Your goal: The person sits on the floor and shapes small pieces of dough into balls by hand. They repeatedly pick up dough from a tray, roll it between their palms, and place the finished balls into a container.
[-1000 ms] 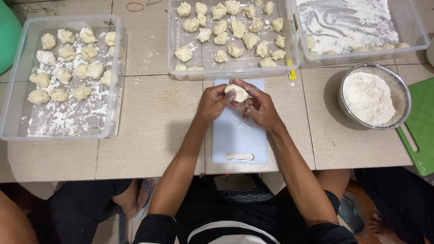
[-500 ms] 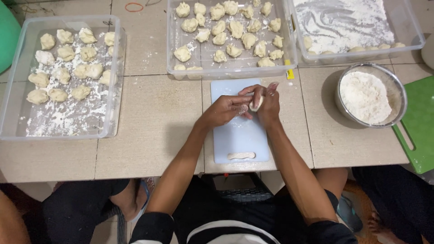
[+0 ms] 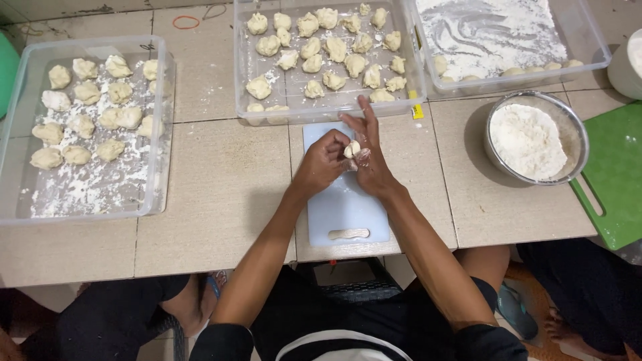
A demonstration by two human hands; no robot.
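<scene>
While both hands (image 3: 348, 155) pinch a dough piece (image 3: 352, 148) above the board (image 3: 344, 204), even finger pressure should seal it cleanly.

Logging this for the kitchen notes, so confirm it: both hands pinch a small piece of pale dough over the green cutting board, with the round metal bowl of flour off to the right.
Wrong on the board. The left hand and right hand pinch the small piece of pale dough over the light blue cutting board, as the head view shows. The round metal bowl of flour is off to the right.
</scene>
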